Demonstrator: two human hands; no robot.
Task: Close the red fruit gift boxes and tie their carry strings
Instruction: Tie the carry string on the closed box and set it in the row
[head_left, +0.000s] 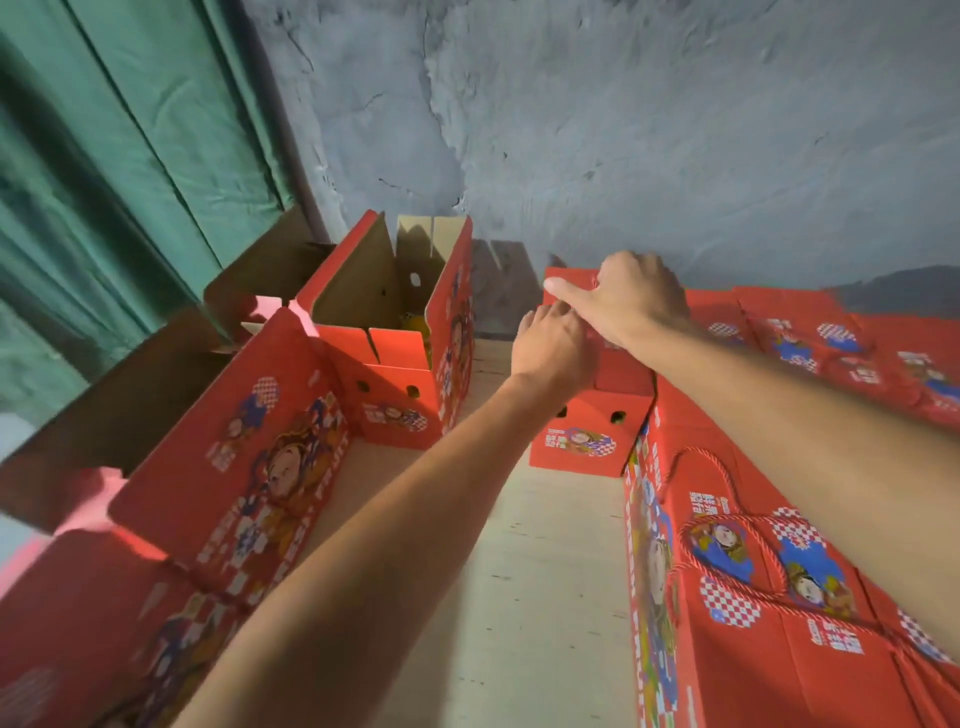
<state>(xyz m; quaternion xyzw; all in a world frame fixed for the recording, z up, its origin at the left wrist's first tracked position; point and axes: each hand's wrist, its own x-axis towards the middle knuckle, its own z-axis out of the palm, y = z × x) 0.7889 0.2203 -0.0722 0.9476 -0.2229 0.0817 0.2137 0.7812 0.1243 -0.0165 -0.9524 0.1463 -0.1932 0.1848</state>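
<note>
Head cam shows both hands on the far red box (589, 431), the one sitting by the grey wall (623, 130) at the end of the right-hand row. The left hand (553, 345) presses flat on its top flaps, fingers loose, not clamped on anything. The right hand (631, 299) rests on the far edge with the thumb sticking out; can't tell if it's pinching anything. Nearer on the right, a closed box (769, 597) has its red carry string (724, 467) looped across the lid. On the left, an open box (395, 332) stands with flaps up, beside a green curtain (104, 182).
</note>
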